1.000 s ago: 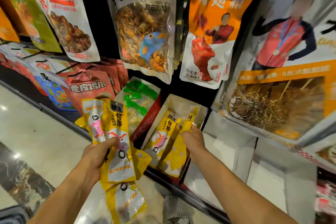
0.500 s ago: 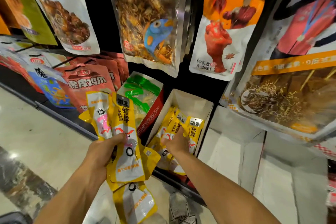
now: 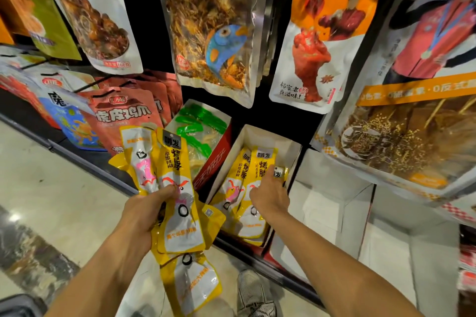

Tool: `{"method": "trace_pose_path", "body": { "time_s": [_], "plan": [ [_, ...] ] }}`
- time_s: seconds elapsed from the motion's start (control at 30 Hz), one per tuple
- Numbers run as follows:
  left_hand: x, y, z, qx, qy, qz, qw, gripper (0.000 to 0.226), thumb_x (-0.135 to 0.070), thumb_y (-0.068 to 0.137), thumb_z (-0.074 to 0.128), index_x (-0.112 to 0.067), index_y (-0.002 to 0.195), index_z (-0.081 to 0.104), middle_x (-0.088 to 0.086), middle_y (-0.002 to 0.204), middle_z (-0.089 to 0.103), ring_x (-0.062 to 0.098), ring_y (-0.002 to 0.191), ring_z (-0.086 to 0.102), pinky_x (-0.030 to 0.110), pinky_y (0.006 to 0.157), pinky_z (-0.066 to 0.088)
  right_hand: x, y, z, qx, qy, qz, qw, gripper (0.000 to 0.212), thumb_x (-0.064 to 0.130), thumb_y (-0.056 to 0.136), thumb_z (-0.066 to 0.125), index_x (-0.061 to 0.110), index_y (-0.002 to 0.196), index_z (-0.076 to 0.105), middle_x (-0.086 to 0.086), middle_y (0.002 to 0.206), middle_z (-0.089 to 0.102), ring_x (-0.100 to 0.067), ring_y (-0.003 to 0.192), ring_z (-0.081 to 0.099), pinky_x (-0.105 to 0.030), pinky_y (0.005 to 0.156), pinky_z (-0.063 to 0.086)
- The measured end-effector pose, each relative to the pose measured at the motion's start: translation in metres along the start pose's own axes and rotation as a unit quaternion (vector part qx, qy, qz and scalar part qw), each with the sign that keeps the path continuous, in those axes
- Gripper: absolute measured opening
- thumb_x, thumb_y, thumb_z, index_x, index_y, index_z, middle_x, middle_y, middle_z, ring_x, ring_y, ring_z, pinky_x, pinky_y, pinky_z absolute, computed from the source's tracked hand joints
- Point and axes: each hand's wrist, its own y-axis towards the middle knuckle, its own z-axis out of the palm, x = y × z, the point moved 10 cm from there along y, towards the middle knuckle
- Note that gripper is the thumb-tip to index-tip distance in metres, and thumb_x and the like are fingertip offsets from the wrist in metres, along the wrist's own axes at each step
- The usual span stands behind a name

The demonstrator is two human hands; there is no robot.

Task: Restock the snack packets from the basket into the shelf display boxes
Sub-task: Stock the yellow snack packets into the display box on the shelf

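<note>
Take the white display box [image 3: 260,136] on the shelf as your landmark. Above it hang large pouches: a crab-snack bag with a blue fish [image 3: 213,28] and, right of that, an orange drumstick bag [image 3: 322,41]; their lower edges overhang the box's far end. Just left of the box stands a red box [image 3: 213,159] filled with green-topped packets [image 3: 195,123], its side touching the white one. Farther left lie red chicken-feet pouches [image 3: 123,116]. Right of the box sit pale cartons [image 3: 332,201], and a big poster [image 3: 417,110] leans above them.

Inside the white box, yellow snack packets [image 3: 247,188] lie stacked lengthwise, filling its near half; the far half shows bare card. Your right hand [image 3: 270,198] rests on those packets, fingers pressed down on the top one with the thumb stretched toward the right wall; it grips nothing that you can make out.

Your left hand [image 3: 146,213], left of and nearer than the box, has its fingers closed around a fanned bundle of yellow packets [image 3: 177,201], some dangling below.

Under the shelf runs a glossy pale floor [image 3: 51,201]; your grey shoe [image 3: 253,293] stands below the box.
</note>
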Motion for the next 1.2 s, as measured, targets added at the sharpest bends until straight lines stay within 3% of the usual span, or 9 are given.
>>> {"method": "trace_pose_path", "body": {
  "time_s": [0.17, 0.3, 0.6, 0.67, 0.73, 0.83, 0.97, 1.07, 1.2],
  "plan": [
    [0.005, -0.003, -0.004, 0.001, -0.003, -0.005, 1.000, 0.032, -0.004, 0.076, 0.080, 0.000, 0.106, 0.071, 0.028, 0.099, 0.073, 0.048, 0.095, 0.069, 0.060, 0.089, 0.056, 0.015, -0.022, 0.012, 0.005, -0.266, -0.126, 0.956, 0.052, 0.015, 0.086, 0.064, 0.002, 0.132, 0.044, -0.018, 0.134, 0.036, -0.030, 0.104, 0.057, -0.033, 0.067, 0.050],
    [0.003, -0.003, 0.002, 0.013, -0.009, -0.004, 1.000, 0.031, -0.005, 0.076, 0.080, -0.004, 0.106, 0.071, 0.026, 0.099, 0.074, 0.046, 0.093, 0.070, 0.061, 0.089, 0.055, 0.016, -0.020, 0.019, 0.026, -0.319, -0.151, 0.935, 0.033, 0.007, 0.091, 0.051, 0.004, 0.123, 0.058, -0.016, 0.127, 0.046, -0.030, 0.109, 0.054, -0.032, 0.073, 0.049],
    [0.011, -0.011, 0.022, 0.078, 0.008, -0.012, 0.997, 0.029, -0.003, 0.076, 0.075, 0.003, 0.104, 0.073, 0.031, 0.100, 0.073, 0.045, 0.084, 0.070, 0.055, 0.083, 0.058, 0.015, -0.024, 0.021, 0.030, -0.354, -0.162, 0.921, 0.038, 0.008, 0.095, 0.047, 0.005, 0.132, 0.053, -0.014, 0.131, 0.050, -0.029, 0.119, 0.051, -0.037, 0.089, 0.046],
    [0.010, -0.011, 0.024, 0.091, 0.016, -0.011, 0.996, 0.038, -0.007, 0.067, 0.081, 0.005, 0.102, 0.073, 0.036, 0.104, 0.070, 0.054, 0.094, 0.068, 0.065, 0.087, 0.055, 0.034, -0.037, 0.006, -0.028, -0.243, -0.225, 0.943, 0.037, 0.022, 0.098, 0.044, 0.013, 0.133, 0.052, -0.008, 0.129, 0.052, -0.028, 0.120, 0.047, -0.040, 0.097, 0.040],
    [0.015, -0.009, 0.025, 0.100, 0.039, -0.015, 0.994, 0.052, -0.016, 0.052, 0.089, 0.003, 0.097, 0.072, 0.043, 0.106, 0.063, 0.059, 0.097, 0.064, 0.069, 0.086, 0.050, 0.040, -0.054, -0.008, 0.026, 0.030, -0.224, 0.974, 0.037, 0.038, 0.102, 0.038, 0.022, 0.127, 0.059, -0.002, 0.123, 0.059, -0.023, 0.118, 0.052, -0.040, 0.099, 0.044],
    [0.039, 0.006, 0.026, 0.146, 0.081, -0.025, 0.986, 0.076, -0.032, 0.031, 0.099, -0.009, 0.096, 0.069, 0.049, 0.106, 0.055, 0.044, 0.084, 0.063, 0.064, 0.079, 0.052, 0.055, -0.075, -0.003, 0.183, 0.357, -0.098, 0.911, 0.047, 0.057, 0.094, 0.047, 0.026, 0.127, 0.059, 0.003, 0.119, 0.064, -0.018, 0.109, 0.062, -0.043, 0.098, 0.050],
    [0.025, -0.023, 0.043, 0.187, 0.118, -0.010, 0.975, 0.048, -0.019, 0.048, 0.096, -0.003, 0.091, 0.079, 0.028, 0.099, 0.075, 0.042, 0.093, 0.073, 0.061, 0.093, 0.054, 0.081, -0.086, -0.006, 0.183, 0.375, -0.053, 0.907, 0.075, 0.052, 0.084, 0.068, 0.017, 0.145, 0.040, 0.003, 0.129, 0.054, -0.020, 0.125, 0.051, -0.034, 0.102, 0.042],
    [0.027, -0.029, 0.049, 0.211, 0.071, -0.027, 0.974, 0.046, -0.012, 0.065, 0.090, -0.004, 0.108, 0.077, 0.025, 0.113, 0.073, 0.040, 0.099, 0.073, 0.058, 0.101, 0.050, 0.070, -0.081, -0.010, 0.157, 0.416, -0.028, 0.895, 0.047, 0.034, 0.088, 0.069, 0.014, 0.128, 0.054, 0.007, 0.103, 0.059, -0.016, 0.110, 0.056, -0.028, 0.093, 0.042],
    [0.029, -0.019, 0.045, 0.164, 0.041, -0.029, 0.985, 0.031, 0.000, 0.078, 0.075, 0.009, 0.108, 0.073, 0.035, 0.110, 0.069, 0.034, 0.073, 0.075, 0.058, 0.087, 0.057, 0.030, -0.058, -0.017, 0.100, 0.474, 0.051, 0.873, 0.069, 0.036, 0.093, 0.061, 0.015, 0.150, 0.030, -0.006, 0.148, 0.043, -0.025, 0.135, 0.043, -0.037, 0.107, 0.037]
  ]
}}
